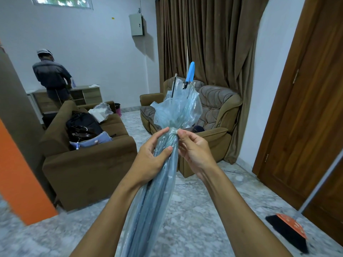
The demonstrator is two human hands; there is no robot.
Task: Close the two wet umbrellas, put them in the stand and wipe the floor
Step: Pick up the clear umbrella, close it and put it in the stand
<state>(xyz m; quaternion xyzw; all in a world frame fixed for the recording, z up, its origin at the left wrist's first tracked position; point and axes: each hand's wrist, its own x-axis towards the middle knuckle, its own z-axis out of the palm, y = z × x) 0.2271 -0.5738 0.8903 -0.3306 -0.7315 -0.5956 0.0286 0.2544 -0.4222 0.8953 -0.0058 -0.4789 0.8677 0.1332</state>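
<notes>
Over the floor, your left grip clasps the furled umbrella, your right grip pinches its strap; fastening it seems next.

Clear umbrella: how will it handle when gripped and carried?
The clear umbrella looks glossy, so likely slick under the left hand. Its loose folds past the strap look floppy. Dark ribs inside probably keep it stiff lengthwise.
</notes>
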